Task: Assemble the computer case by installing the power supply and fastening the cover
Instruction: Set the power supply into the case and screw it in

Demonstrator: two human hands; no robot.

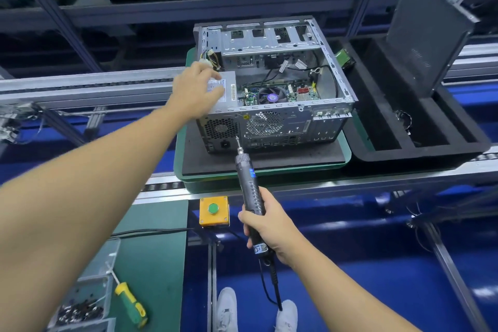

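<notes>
Case point(272, 81) open, rear toward us; PSU point(229, 87) sits in its near-left corner; cover point(428, 32) is off, leaning in the tray point(404, 155).
Left hand point(195, 93) presses the PSU, fingers spread; right hand point(265, 224) is wrapped round the driver point(249, 183), bit at the rear panel. We'd keep the bit square and the PSU flush until the screw bites. The tray also holds a small dark part point(403, 118); the bin point(109, 296) holds screws point(80, 311).

Silver-grey case point(272, 124) with honeycomb-perforated rear at centre, black electric screwdriver point(249, 186) with blue label point(252, 172) below it, yellow box point(206, 219) with green button point(213, 208), yellow-green screwdriver point(129, 299) lower left.
</notes>
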